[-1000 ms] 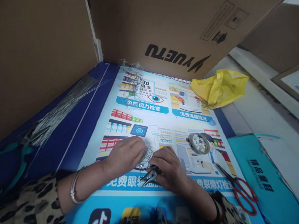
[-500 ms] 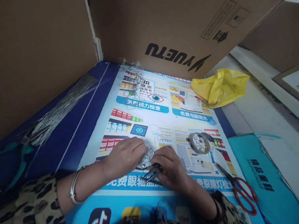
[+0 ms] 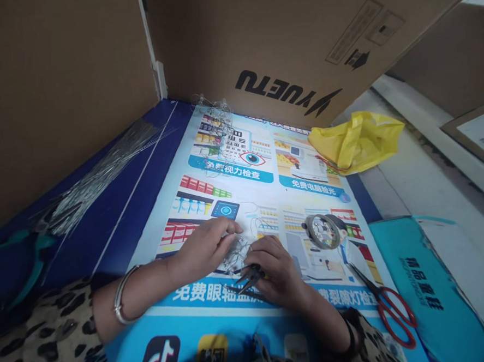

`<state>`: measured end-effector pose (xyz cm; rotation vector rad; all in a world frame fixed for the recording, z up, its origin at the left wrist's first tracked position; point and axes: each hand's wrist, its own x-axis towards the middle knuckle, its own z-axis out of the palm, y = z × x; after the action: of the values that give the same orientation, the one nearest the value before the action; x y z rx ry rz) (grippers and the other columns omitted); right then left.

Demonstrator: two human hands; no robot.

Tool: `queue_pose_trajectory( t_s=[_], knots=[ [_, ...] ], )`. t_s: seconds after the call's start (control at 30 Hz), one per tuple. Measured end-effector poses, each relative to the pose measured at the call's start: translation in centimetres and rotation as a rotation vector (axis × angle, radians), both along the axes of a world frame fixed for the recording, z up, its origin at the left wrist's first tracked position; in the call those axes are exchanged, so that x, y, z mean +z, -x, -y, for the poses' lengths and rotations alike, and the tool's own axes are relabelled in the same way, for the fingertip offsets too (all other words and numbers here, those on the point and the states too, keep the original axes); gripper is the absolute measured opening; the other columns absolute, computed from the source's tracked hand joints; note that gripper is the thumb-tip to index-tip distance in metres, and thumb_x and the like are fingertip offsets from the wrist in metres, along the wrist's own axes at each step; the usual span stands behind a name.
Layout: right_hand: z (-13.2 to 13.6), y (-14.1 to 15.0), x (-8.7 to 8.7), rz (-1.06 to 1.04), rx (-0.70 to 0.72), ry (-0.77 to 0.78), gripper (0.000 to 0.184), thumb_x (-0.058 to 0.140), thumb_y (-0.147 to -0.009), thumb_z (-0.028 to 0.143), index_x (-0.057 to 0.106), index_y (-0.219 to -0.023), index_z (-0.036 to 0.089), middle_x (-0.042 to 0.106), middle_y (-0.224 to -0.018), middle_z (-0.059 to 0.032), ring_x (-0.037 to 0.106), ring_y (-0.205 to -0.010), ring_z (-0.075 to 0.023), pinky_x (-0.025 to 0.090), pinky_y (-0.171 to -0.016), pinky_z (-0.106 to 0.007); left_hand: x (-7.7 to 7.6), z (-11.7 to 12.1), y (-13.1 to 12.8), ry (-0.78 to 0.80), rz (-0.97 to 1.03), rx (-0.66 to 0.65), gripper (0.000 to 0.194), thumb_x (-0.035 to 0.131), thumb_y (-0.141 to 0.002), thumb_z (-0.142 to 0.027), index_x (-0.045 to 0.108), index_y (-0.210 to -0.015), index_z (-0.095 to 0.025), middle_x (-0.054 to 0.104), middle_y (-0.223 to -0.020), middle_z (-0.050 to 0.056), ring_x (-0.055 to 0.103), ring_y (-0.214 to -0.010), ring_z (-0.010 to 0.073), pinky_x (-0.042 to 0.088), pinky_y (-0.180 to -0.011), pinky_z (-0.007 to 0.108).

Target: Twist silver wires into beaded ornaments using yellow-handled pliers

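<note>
Your left hand [image 3: 201,249] is at the left side of the wire tangle [image 3: 237,255], with the fingers [image 3: 224,226] bent and the thumb and forefinger near its upper part; you cannot tell from this view whether they pinch a strand. Your right hand [image 3: 274,266] is curled around the pliers [image 3: 251,276], grasping them with the handles mostly hidden in the palm. The plier jaws stand parted and point to your left, on the near side of the tangle. The tangle is located between your two hands, above the printed poster [image 3: 267,193].

A loose curved wire [image 3: 261,223] lies on the poster just beyond the tangle. Your left wrist carries a silver bangle [image 3: 120,297]; your right wrist carries a dark band [image 3: 352,335].

To the right of your right hand, locate the tape roll [image 3: 324,231] on the poster and, nearer to you, the scissors [image 3: 386,303] with red handles. The teal package [image 3: 420,279] is just beside the scissors. A yellow bag [image 3: 358,141] rests at the poster's far right corner.

At the far left of the poster, a wire cluster [image 3: 220,122] is spread out. To the left, straight wires [image 3: 102,178] lie on the blue bench [image 3: 133,179] near a teal-handled tool [image 3: 39,256]. Cardboard [image 3: 200,41] stands behind the bench.
</note>
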<state>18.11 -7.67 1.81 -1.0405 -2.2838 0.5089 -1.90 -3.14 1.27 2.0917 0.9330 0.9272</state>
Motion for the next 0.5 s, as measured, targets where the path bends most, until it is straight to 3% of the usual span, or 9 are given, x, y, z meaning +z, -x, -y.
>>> queue_pose_trajectory(
  t_s=[0.13,0.27,0.5],
  knots=[
    [0.0,0.0,0.0,0.02,0.014,-0.019,0.022,0.056,-0.072,0.014,0.057,-0.093,0.02,0.061,-0.086,-0.0041,0.053,-0.081,-0.0178,0.039,-0.073,-0.035,0.3,0.2,0.0,0.053,0.034,-0.03,0.014,0.04,-0.089,-0.017,0.052,-0.096,-0.017,0.064,-0.089,0.004,0.06,-0.085,0.0162,0.05,-0.074,0.033],
    [0.0,-0.3,0.4,0.053,-0.007,-0.08,0.031,0.053,-0.073,0.014,0.056,-0.103,0.021,0.06,-0.091,-0.0052,0.052,-0.083,-0.0182,0.039,-0.073,-0.035,0.2,0.2,0.0,-0.054,0.001,0.01,0.014,0.04,-0.089,-0.018,0.053,-0.094,-0.017,0.064,-0.088,0.005,0.059,-0.085,0.0177,0.049,-0.074,0.035],
    [-0.4,-1.3,2.7,0.329,-0.23,-0.255,0.019,0.054,-0.078,0.013,0.06,-0.095,0.02,0.06,-0.087,-0.0053,0.048,-0.082,-0.0195,0.034,-0.073,-0.035,-0.3,0.2,-0.1,-0.237,-0.025,0.034,0.011,0.042,-0.09,-0.017,0.052,-0.093,-0.017,0.065,-0.086,0.006,0.058,-0.081,0.0188,0.048,-0.072,0.037]
  ],
)
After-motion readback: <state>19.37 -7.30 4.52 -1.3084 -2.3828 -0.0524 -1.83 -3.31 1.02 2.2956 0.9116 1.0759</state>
